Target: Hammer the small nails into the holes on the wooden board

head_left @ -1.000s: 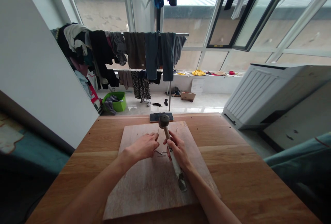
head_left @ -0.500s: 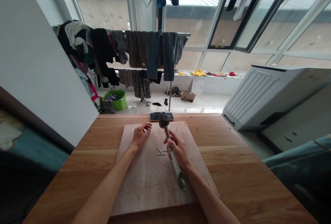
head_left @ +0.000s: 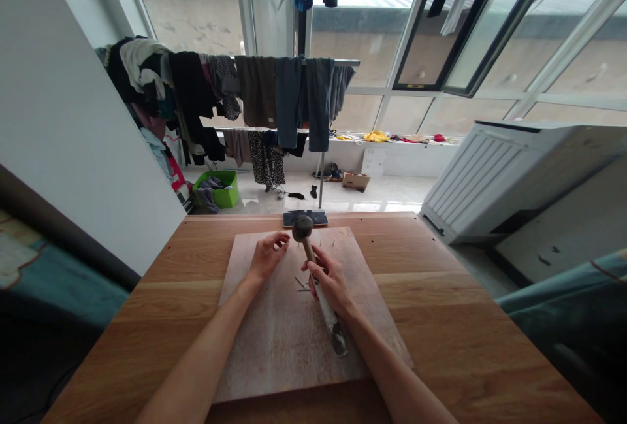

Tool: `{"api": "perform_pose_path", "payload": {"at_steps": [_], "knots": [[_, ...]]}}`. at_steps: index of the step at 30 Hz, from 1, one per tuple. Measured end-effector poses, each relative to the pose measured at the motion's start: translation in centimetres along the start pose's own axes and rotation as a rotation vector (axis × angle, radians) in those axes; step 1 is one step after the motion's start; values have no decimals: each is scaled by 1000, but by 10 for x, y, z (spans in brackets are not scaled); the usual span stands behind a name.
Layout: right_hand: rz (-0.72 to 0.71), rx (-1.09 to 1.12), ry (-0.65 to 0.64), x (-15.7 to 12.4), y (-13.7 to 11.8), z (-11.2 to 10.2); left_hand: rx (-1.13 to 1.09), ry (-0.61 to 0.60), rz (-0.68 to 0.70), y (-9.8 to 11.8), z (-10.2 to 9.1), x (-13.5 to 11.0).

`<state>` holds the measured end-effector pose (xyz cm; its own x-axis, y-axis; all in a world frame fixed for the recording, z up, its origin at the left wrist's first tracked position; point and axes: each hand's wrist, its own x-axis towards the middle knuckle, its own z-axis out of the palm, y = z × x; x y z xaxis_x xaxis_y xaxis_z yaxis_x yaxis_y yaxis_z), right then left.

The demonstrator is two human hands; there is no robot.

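The left grip (head_left: 269,257) and right grip (head_left: 331,278) were bare, slim-fingered hands, joined by narrow wrists (head_left: 251,280) to a left forearm (head_left: 208,339) and a right forearm (head_left: 386,358), both likewise bare and smooth in outline, broadening toward the near edge.

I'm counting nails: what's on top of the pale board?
On the board, loose nails lie near the middle, standing nails farther back. What the left hand, right hand and mallet cover can't be seen.
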<state>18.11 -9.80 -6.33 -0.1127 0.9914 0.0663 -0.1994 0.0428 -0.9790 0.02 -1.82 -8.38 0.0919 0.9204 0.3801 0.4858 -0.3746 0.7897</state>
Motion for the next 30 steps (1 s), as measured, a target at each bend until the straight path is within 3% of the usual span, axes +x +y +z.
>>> {"api": "perform_pose_path", "payload": {"at_steps": [13, 30], "knots": [[-20, -4, -116, 0, 2, 5, -5, 20, -23, 0, -1, 1], [-14, -33, -112, 0, 9, 5, 36, 20, -30, 2, -3, 0]]}}
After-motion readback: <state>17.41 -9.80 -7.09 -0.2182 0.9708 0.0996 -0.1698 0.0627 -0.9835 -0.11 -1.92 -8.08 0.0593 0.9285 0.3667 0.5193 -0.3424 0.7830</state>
